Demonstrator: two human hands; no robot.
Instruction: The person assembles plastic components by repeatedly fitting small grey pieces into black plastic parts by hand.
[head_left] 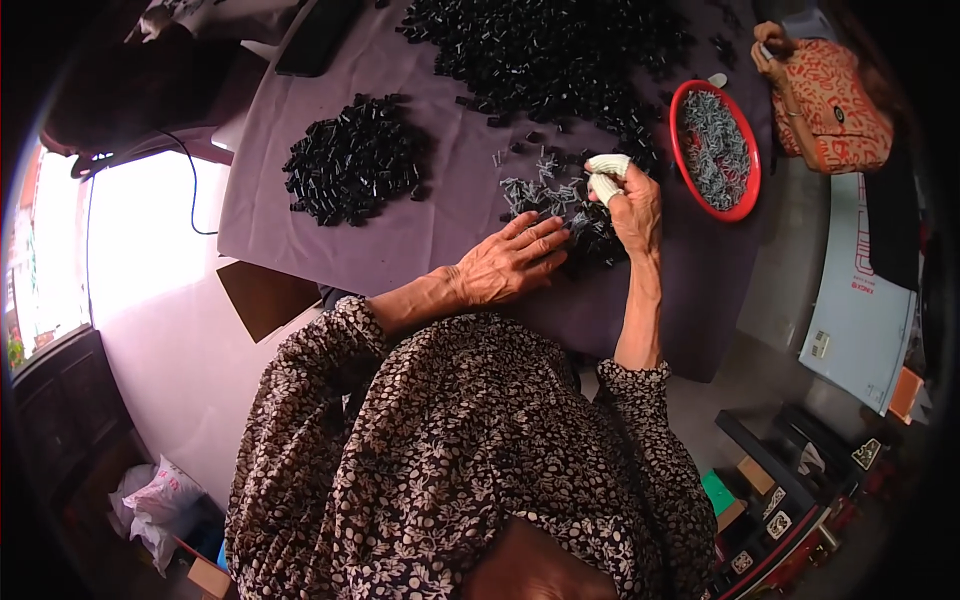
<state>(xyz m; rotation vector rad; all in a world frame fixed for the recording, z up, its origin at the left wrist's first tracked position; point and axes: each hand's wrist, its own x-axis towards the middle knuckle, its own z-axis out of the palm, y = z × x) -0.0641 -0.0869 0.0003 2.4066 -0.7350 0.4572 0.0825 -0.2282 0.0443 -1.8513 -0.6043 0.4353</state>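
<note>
A mauve tablecloth (465,165) bears heaps of small black pieces (355,165); a red basin (738,213) of grey pins stands at right. The left hand (512,262) lies palm-down, fingers loosely spread, beside scattered grey pins (540,194) — the right hand (634,208), in white finger covers (609,163), curls thumb toward forefinger; whether it grips anything, I cannot tell.

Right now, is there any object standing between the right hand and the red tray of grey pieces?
Nothing visible stands between the right hand and the red tray; just purple tablecloth shows in that gap.
</note>
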